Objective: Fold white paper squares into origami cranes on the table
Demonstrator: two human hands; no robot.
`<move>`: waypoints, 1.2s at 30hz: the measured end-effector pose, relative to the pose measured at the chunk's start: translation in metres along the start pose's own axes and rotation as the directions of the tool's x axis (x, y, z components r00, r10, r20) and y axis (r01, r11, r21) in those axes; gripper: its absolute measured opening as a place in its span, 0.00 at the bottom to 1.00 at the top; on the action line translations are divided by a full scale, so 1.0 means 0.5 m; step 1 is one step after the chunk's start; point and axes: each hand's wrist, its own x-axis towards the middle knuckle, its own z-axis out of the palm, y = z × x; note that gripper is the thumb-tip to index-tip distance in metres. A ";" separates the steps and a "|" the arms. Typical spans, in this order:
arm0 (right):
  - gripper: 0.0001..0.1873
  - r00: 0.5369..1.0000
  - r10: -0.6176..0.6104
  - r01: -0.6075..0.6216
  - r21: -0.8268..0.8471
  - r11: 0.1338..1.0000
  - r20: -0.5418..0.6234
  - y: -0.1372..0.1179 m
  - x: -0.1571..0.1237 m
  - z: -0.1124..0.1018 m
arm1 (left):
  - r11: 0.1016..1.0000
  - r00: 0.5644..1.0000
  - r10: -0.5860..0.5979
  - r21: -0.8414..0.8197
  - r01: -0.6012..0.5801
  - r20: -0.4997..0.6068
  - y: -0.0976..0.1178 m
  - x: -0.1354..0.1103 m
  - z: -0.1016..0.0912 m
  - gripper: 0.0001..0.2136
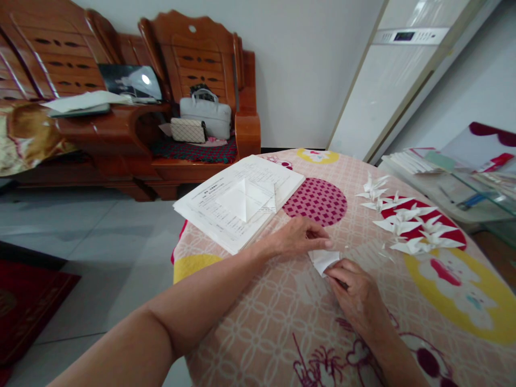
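A small piece of folded white paper (326, 261) lies low over the tablecloth, between my two hands. My right hand (357, 295) is closed on its near right edge, with the thumb and fingers pinching it. At the paper's far edge is my left hand (298, 236), its fingers slightly bent with a gap between them. Whether those fingertips touch the paper I cannot tell. Several folded white paper cranes (411, 223) stand in a group to the right. Left of my hands, a creased square sheet of white paper (242, 201) rests on a stack of printed pages (213, 220).
The round table has a pink patterned tablecloth (250, 333). To its right, a glass shelf (479, 196) carries papers and pens. Behind stand a wooden bench (193, 43) with a grey handbag (207, 115) and a laptop (131, 83), and a tall white air conditioner (387, 80).
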 end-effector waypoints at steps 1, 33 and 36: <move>0.12 1.000 -0.003 0.003 -0.006 1.000 -0.002 0.000 0.000 0.001 | 1.000 0.999 0.014 -0.008 -0.014 0.038 0.012 -0.004 0.002 0.19; 0.12 0.996 0.051 -0.065 -0.211 0.975 -0.073 -0.009 -0.009 0.001 | 0.991 0.999 0.007 0.132 -0.002 -0.043 -0.001 0.004 0.025 0.13; 0.16 0.993 0.063 -0.080 -0.171 0.982 -0.103 -0.007 -0.002 0.000 | 0.993 0.999 -0.004 0.119 0.009 -0.042 -0.002 0.007 0.023 0.10</move>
